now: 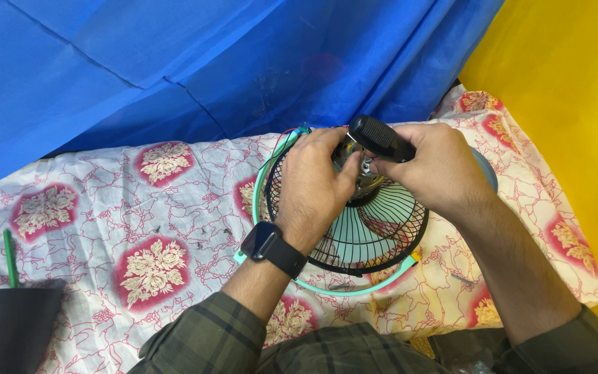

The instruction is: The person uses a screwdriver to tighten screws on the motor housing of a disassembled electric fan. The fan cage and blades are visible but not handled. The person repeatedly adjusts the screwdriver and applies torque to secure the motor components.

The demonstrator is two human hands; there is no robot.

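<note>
A small fan with a black wire grille (pixel 375 239) and a mint green rim (pixel 354 289) lies on a floral cloth. My left hand (pixel 313 183), a black watch on its wrist, rests on the grille with its fingers pinching at the metal motor hub (pixel 363 176). My right hand (pixel 434 166) grips a black-handled screwdriver (pixel 381 138) that points down toward the hub. The screwdriver's tip is hidden between my fingers.
The white and red floral cloth (pixel 140 228) covers the work surface. A blue sheet (pixel 209 69) hangs behind, a yellow one (pixel 569 104) to the right. A dark container (pixel 8 329) with a green stick (pixel 10 256) sits at the lower left. Small loose bits (pixel 205 235) lie left of the fan.
</note>
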